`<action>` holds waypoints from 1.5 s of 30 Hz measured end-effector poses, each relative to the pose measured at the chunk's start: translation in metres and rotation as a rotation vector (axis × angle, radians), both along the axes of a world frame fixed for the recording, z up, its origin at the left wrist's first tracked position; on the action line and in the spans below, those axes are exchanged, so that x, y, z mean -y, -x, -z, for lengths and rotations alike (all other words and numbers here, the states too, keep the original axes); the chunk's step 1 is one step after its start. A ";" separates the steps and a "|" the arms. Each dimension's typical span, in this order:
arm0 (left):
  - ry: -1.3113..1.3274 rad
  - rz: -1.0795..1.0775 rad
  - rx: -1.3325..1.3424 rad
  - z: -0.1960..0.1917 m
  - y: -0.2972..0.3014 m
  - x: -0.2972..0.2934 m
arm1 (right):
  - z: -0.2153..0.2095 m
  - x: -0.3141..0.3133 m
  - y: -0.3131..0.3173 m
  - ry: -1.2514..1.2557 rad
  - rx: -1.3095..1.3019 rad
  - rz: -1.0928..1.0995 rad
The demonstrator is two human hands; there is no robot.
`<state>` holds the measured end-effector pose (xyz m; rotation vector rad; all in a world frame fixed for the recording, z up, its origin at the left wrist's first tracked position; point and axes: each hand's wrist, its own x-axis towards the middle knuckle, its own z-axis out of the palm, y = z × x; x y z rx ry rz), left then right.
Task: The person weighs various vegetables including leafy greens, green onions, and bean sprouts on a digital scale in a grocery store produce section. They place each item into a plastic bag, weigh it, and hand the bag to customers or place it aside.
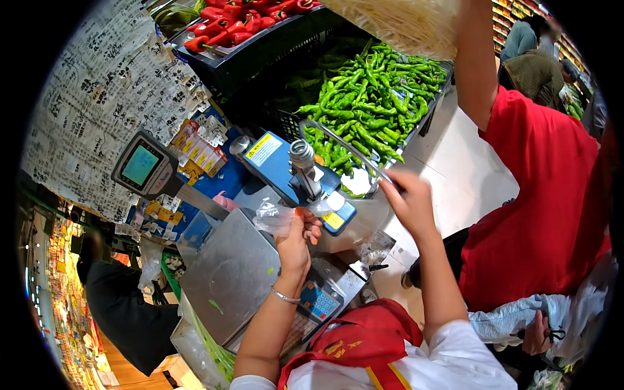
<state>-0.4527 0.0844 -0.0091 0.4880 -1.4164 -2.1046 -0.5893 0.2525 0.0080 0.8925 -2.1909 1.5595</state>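
Note:
My left hand [296, 240] pinches the twisted neck of a clear plastic bag [276, 218] over the steel weighing plate of a scale [227, 276]. The bag's neck sits at the slot of a blue bag-sealing machine [286, 166]. My right hand [409, 201] grips the end of the machine's long metal lever [344, 146], which slants up to the left. A silver bracelet [285, 296] circles my left wrist. What lies inside the bag is too blurred to tell.
A crate of green peppers [364, 97] stands behind the machine, with red peppers [234, 26] further back. The scale's display [142, 166] juts out at left, its keypad [318, 302] below. A person in a red shirt [539, 195] stands at right holding bags.

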 end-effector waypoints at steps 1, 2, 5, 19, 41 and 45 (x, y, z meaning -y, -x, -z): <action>0.008 0.009 0.000 0.000 0.002 0.002 | 0.031 -0.017 -0.012 0.100 0.078 -0.002; 0.016 0.022 0.004 0.000 0.005 0.002 | 0.066 -0.036 -0.022 0.075 0.157 0.022; 0.110 0.124 0.022 -0.009 0.014 -0.001 | 0.134 -0.060 -0.032 0.062 0.140 0.094; 0.275 0.308 0.035 -0.024 0.044 -0.009 | -0.023 0.025 0.023 0.461 0.340 -0.232; 1.073 -0.229 -0.474 -0.231 0.024 0.017 | 0.061 -0.016 0.061 0.173 0.074 0.145; 1.196 -0.067 -0.269 -0.319 0.029 0.053 | 0.052 -0.012 0.062 0.132 0.160 0.127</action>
